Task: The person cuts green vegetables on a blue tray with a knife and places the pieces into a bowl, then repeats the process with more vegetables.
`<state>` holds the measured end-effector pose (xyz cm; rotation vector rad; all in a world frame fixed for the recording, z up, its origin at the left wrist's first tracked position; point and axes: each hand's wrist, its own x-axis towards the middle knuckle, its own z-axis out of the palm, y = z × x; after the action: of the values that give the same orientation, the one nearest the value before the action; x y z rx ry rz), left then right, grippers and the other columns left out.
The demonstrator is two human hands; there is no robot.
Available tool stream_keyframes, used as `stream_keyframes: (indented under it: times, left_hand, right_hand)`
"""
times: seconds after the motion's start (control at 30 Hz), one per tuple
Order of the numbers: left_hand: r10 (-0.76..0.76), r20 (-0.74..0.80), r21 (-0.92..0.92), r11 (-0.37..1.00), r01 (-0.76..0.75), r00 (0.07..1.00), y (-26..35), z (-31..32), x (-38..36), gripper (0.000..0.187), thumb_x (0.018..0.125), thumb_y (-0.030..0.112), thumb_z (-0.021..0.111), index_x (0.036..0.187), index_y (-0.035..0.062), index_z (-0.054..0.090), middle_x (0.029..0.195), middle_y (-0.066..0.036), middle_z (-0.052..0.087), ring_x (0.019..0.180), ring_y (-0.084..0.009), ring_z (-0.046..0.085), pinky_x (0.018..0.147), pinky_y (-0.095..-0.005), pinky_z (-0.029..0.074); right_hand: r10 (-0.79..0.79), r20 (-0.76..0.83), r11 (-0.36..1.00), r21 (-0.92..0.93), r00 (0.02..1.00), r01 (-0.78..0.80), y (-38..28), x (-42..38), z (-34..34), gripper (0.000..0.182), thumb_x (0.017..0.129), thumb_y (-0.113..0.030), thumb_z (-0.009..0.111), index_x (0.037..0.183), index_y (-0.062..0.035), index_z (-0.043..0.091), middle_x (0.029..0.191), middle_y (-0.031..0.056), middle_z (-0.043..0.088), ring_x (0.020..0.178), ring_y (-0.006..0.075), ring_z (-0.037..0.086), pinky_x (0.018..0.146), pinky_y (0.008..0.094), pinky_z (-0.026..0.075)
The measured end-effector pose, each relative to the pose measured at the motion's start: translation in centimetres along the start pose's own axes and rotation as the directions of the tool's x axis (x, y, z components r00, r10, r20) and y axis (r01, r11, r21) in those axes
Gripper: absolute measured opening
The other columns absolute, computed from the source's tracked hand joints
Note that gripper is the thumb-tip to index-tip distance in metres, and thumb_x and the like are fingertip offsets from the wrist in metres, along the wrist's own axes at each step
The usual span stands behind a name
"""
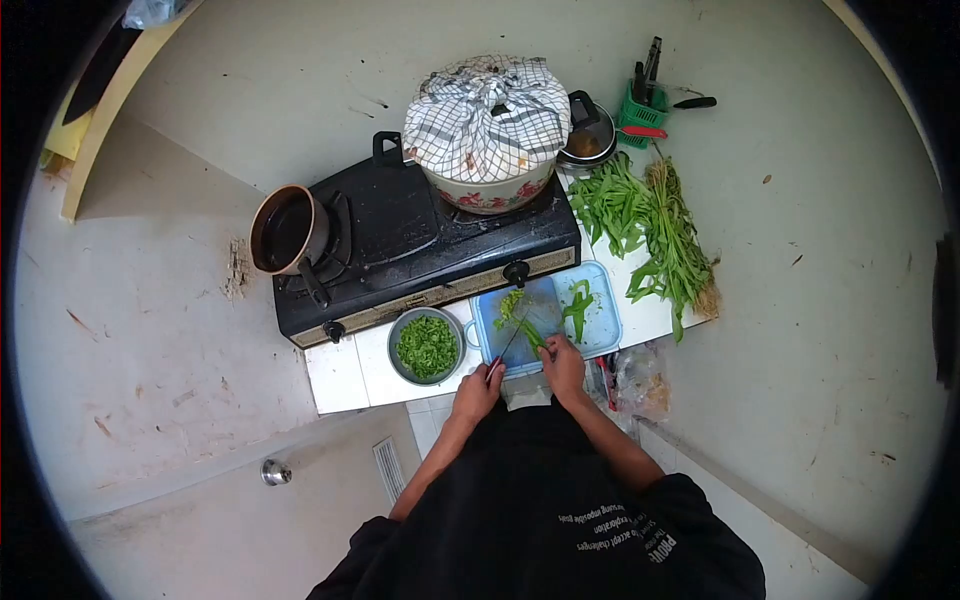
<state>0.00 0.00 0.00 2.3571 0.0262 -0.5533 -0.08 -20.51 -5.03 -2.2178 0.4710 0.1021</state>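
Note:
In my left hand (478, 393) is a knife (511, 341) with a red-and-dark handle, its thin blade pointing up and right over a blue cutting board (487, 335). The fingers of my right hand (564, 366) close on a small bunch of green leafy stems (534, 338), which lies beside the blade. A small pile of chopped greens (510, 303) sits above the knife. More leafy sprigs (577, 309) rest on the light blue tray (613, 330), right of the dark blue area. Left of the board stands a grey bowl (461, 345) containing chopped greens (426, 347).
Behind the board is a black gas stove (375, 225), bearing a saucepan (310, 235) and a large cloth-covered pot (485, 195). Uncut greens with roots (678, 235) lie on the white counter at right. A green basket (640, 115) of utensils stands behind them.

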Motion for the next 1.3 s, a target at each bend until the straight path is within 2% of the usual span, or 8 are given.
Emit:
stream_keyframes:
  times: [0.07, 0.27, 0.47, 0.67, 0.77, 0.87, 1.07, 1.3]
  left_hand:
    - [0.004, -0.004, 0.009, 1.000, -0.004, 1.000, -0.4, 0.3, 0.1, 0.047, 0.099, 0.043, 0.056, 0.096, -0.0028, 0.063, 0.079, -0.030, 0.067, 0.079, -0.0491, 0.066, 0.071, -0.0538, 0.052]
    - [-0.008, 0.016, 0.023, 1.000, 0.008, 1.000, -0.6, 1.0, -0.3, 0.048, 0.099, 0.045, 0.054, 0.097, -0.0027, 0.063, 0.082, -0.031, 0.067, 0.082, -0.0495, 0.066, 0.073, -0.0545, 0.052]
    - [-0.029, 0.030, 0.009, 1.000, 0.029, 0.999, 0.0, 0.6, -0.1, 0.049, 0.099, 0.045, 0.053, 0.099, -0.0026, 0.063, 0.084, -0.032, 0.067, 0.085, -0.0497, 0.066, 0.076, -0.0555, 0.052]
    - [0.004, 0.079, -0.051, 0.999, 0.000, 0.997, 0.2, -1.0, -0.8, 0.049, 0.099, 0.045, 0.053, 0.097, -0.0031, 0.064, 0.085, -0.031, 0.067, 0.086, -0.0503, 0.065, 0.077, -0.0549, 0.051]
    - [-0.041, 0.104, -0.019, 0.999, 0.043, 0.994, -0.1, -2.1, -1.8, 0.050, 0.099, 0.045, 0.053, 0.094, -0.0035, 0.064, 0.085, -0.031, 0.067, 0.086, -0.0503, 0.065, 0.077, -0.0543, 0.051]
    - [-0.049, 0.098, 0.009, 0.999, 0.048, 0.994, -0.4, -2.9, -2.5, 0.052, 0.100, 0.046, 0.052, 0.091, -0.0036, 0.065, 0.079, -0.031, 0.066, 0.081, -0.0506, 0.065, 0.074, -0.0538, 0.050]
    - [-0.065, 0.068, -0.002, 0.998, 0.065, 0.996, -1.2, -1.3, -1.8, 0.052, 0.100, 0.046, 0.051, 0.091, -0.0038, 0.065, 0.080, -0.031, 0.066, 0.084, -0.0505, 0.065, 0.075, -0.0546, 0.050]
    - [-0.069, 0.039, -0.009, 0.998, 0.070, 0.997, -0.2, -1.6, -2.2, 0.051, 0.099, 0.047, 0.051, 0.095, -0.0016, 0.065, 0.083, -0.031, 0.067, 0.086, -0.0506, 0.065, 0.078, -0.0570, 0.051]
  right_hand:
    - [0.012, -0.009, 1.000, 0.007, 1.000, -0.012, -0.2, 0.1, 0.2, 0.021, 0.082, -0.012, 0.074, 0.100, -0.0056, 0.064, 0.096, 0.0114, 0.067, 0.085, 0.0291, 0.067, 0.072, 0.0421, 0.052]
    - [-0.091, -0.119, 0.995, -0.038, 0.989, 0.087, -1.0, -0.6, 0.8, 0.018, 0.082, -0.009, 0.072, 0.097, -0.0066, 0.065, 0.094, 0.0120, 0.065, 0.085, 0.0326, 0.066, 0.071, 0.0441, 0.052]
    - [-0.269, -0.130, 0.963, -0.068, 0.954, 0.262, -0.3, 0.0, 0.6, 0.012, 0.086, -0.006, 0.067, 0.097, -0.0058, 0.067, 0.092, 0.0132, 0.066, 0.084, 0.0372, 0.065, 0.072, 0.0457, 0.052]
    - [-0.356, -0.098, 0.928, -0.153, 0.929, 0.340, -0.9, 0.2, -0.5, 0.011, 0.086, -0.005, 0.066, 0.097, -0.0058, 0.068, 0.092, 0.0132, 0.066, 0.081, 0.0367, 0.066, 0.072, 0.0444, 0.053]
    - [-0.305, -0.121, 0.952, -0.027, 0.945, 0.304, -0.2, 0.6, 0.1, 0.012, 0.086, -0.004, 0.066, 0.098, -0.0060, 0.068, 0.090, 0.0127, 0.066, 0.081, 0.0365, 0.066, 0.072, 0.0441, 0.053]
    - [-0.258, -0.100, 0.965, 0.009, 0.961, 0.261, -0.3, 0.6, -0.2, 0.015, 0.086, -0.004, 0.066, 0.101, -0.0066, 0.069, 0.090, 0.0131, 0.064, 0.081, 0.0354, 0.066, 0.072, 0.0438, 0.052]
    - [-0.478, -0.063, 0.872, -0.153, 0.876, 0.465, 0.7, 0.6, 0.1, 0.022, 0.085, -0.003, 0.067, 0.107, -0.0047, 0.070, 0.091, 0.0140, 0.061, 0.079, 0.0354, 0.064, 0.071, 0.0441, 0.052]
    - [-0.564, 0.018, 0.797, -0.250, 0.825, 0.550, 0.5, 0.2, -0.7, 0.023, 0.085, -0.007, 0.067, 0.108, -0.0025, 0.070, 0.094, 0.0109, 0.056, 0.087, 0.0303, 0.060, 0.074, 0.0436, 0.050]
